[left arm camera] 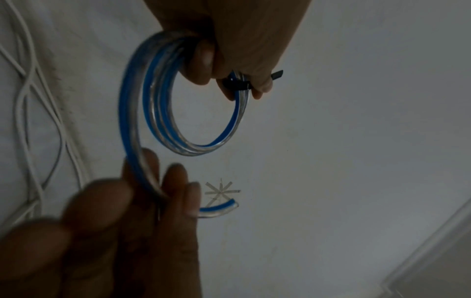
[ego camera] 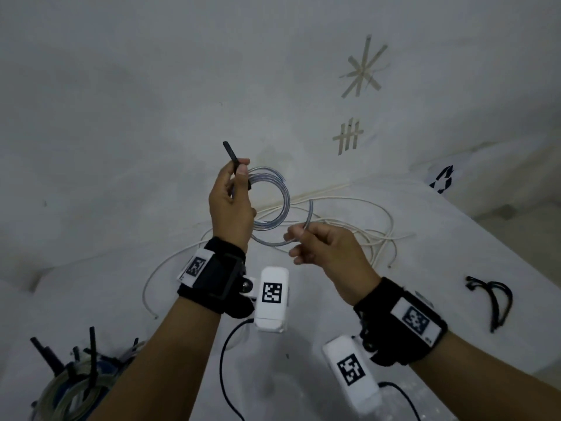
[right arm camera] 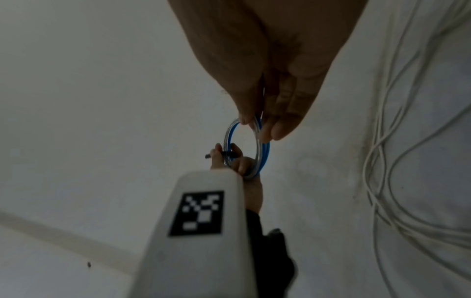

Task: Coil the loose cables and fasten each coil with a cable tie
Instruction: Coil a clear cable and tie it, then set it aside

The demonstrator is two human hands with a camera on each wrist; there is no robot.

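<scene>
My left hand (ego camera: pixel 239 177) is raised above the table and grips a small coil of clear cable with a blue stripe (ego camera: pixel 282 202). It also pinches a black cable tie (ego camera: pixel 230 154) against the coil, with the tie's tail sticking up. In the left wrist view the tie (left arm camera: pixel 234 84) wraps across the coil (left arm camera: pixel 163 113) between the fingertips of my left hand (left arm camera: pixel 224 66). My right hand (ego camera: pixel 296 238) pinches the cable's loose tail just below the coil. In the right wrist view that hand (right arm camera: pixel 257 125) holds the strand above the coil (right arm camera: pixel 257 149).
A loose white cable (ego camera: pixel 364 208) sprawls over the white table behind my hands. Several black cable ties (ego camera: pixel 498 302) lie at the right near the table's edge. Tied coils (ego camera: pixel 76 381) sit at the bottom left. Tape marks (ego camera: pixel 362 68) are stuck on the far surface.
</scene>
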